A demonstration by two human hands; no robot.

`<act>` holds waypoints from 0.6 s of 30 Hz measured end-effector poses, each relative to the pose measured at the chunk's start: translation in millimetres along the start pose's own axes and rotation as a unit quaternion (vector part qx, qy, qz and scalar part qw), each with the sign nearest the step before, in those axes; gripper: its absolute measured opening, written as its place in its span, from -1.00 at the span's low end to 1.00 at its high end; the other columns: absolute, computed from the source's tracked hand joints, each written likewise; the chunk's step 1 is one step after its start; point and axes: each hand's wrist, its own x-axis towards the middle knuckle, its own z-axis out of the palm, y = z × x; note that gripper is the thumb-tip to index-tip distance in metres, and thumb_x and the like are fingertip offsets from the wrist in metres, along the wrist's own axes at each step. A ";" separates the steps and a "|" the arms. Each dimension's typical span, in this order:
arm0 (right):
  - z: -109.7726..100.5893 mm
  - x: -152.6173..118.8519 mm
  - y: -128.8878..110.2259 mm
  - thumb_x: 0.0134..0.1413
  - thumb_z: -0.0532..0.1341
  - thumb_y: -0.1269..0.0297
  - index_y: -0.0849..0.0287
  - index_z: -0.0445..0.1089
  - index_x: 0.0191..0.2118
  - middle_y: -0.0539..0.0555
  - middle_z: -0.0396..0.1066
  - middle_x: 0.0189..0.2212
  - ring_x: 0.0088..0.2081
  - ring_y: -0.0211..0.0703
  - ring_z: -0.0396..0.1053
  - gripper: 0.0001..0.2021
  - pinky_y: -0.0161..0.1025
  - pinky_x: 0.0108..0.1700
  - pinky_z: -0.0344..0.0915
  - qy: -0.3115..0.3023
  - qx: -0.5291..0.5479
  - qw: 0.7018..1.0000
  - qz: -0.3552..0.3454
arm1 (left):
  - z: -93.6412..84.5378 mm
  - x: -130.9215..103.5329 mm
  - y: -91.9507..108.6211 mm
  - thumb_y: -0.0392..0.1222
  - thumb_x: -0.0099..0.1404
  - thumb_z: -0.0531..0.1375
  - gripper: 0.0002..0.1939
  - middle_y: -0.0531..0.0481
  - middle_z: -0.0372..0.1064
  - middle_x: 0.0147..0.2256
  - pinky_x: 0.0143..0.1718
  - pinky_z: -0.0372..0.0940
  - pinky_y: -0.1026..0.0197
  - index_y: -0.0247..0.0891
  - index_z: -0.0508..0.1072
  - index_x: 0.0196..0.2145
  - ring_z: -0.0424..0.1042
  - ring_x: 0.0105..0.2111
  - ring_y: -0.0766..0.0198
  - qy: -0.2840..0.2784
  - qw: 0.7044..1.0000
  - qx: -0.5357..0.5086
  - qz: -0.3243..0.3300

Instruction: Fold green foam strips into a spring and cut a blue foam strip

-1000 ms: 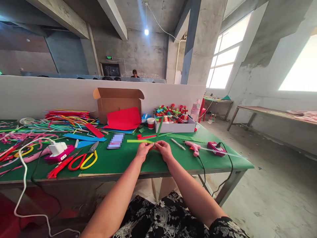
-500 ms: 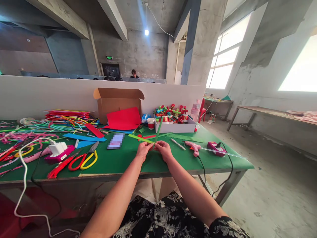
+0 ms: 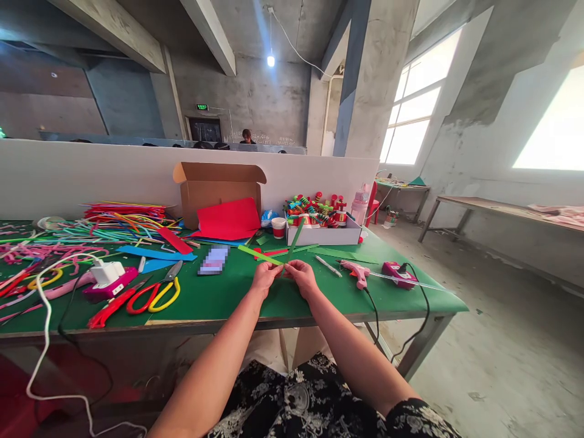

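Hands (image 3: 285, 277) pinching green strips (image 3: 261, 255), white tray (image 3: 323, 235) beyond, scissors (image 3: 159, 291) left, glue gun (image 3: 357, 272) right

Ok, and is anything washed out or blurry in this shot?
Head view: the windows are blown out white; the hanging bulb flares blue; a flat thing beyond the left hand is pixelated; the edges look stretched.

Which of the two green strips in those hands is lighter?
The light strip slanting leftward above the left hand; the darker strip points toward the white box.
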 end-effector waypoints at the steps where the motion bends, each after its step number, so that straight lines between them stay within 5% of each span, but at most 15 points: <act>1: -0.3 0.6 0.2 -0.46 0.48 0.15 0.17 0.42 -0.57 -0.09 0.37 -0.64 -0.57 -0.31 0.32 -0.70 -0.28 -0.38 0.33 0.002 0.000 1.000 -0.001 | 0.1 -0.4 0.4 -0.03 -0.28 0.46 -0.66 0.04 0.41 -0.61 -0.46 0.23 0.25 -0.30 0.49 -0.60 0.31 -0.57 0.35 -0.002 1.000 -0.001 0.000; 18: -0.2 0.1 -0.4 -0.43 0.46 0.16 0.14 0.32 -0.65 -0.13 0.29 -0.70 -0.61 -0.33 0.24 -0.69 -0.28 -0.40 0.30 0.000 -0.012 1.000 -0.007 | -0.8 -1.1 -0.2 -0.01 -0.25 0.44 -0.66 0.07 0.35 -0.64 -0.53 0.15 0.28 -0.30 0.49 -0.60 0.23 -0.61 0.38 -0.044 0.998 0.033 0.029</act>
